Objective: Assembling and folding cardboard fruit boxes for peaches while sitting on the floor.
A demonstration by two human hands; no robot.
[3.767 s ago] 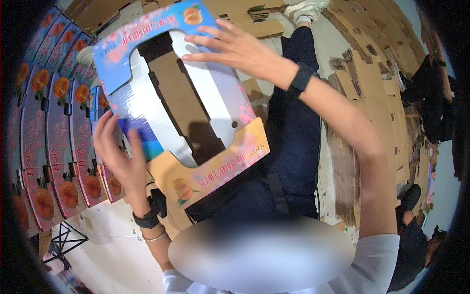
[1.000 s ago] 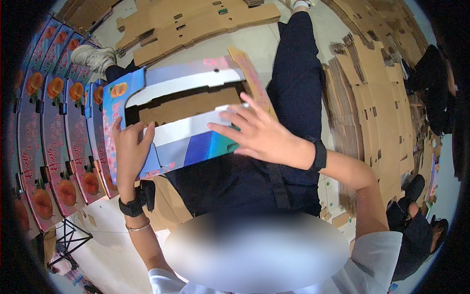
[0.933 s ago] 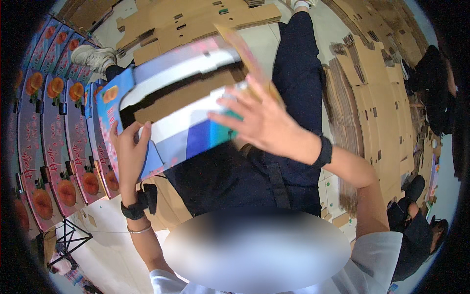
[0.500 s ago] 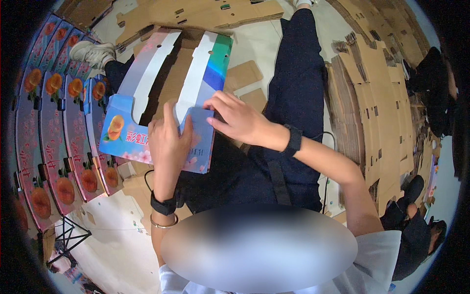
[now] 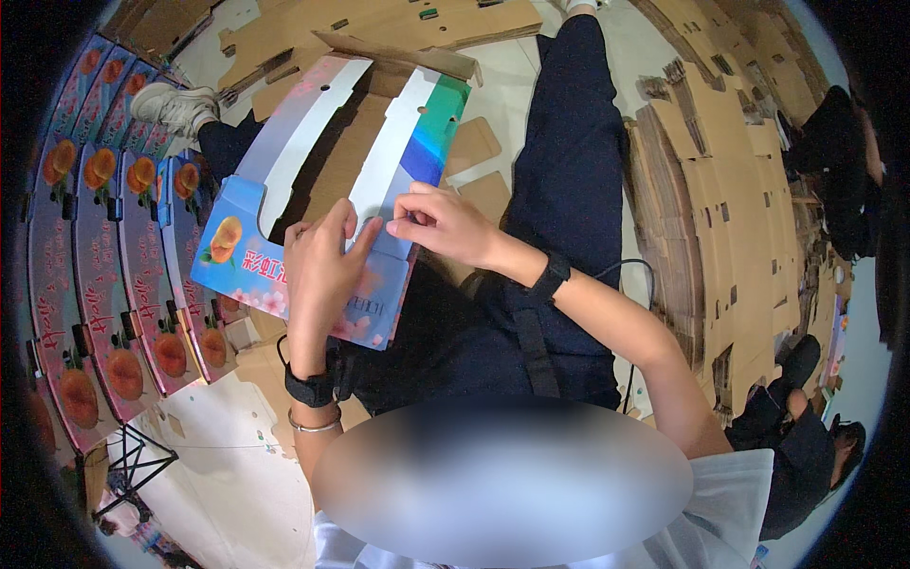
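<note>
A printed cardboard box [image 5: 232,261], blue and pink with an orange fruit and blossoms, stands before me between my legs. Its top is partly open between two white-lined side flaps, and its brown inside shows. My left hand [image 5: 322,270] lies over the near end panel, with curled fingers and thumb at the panel's upper edge. At the near right corner, beside the left thumb, my right hand [image 5: 445,225] is closed in a pinch. What lies between its fingertips is hidden.
Several printed boxes with fruit pictures [image 5: 123,284] stand in a row at the left. Stacks of flat brown cardboard [image 5: 678,228] lie to the right, with more cardboard sheets [image 5: 379,24] at the far side. A person in dark clothes [image 5: 806,455] is at the right edge.
The box's far end has shifted right, and a brown flap there shows more. My right fingers have curled in at the near right corner. The left hand stays on the near panel.
</note>
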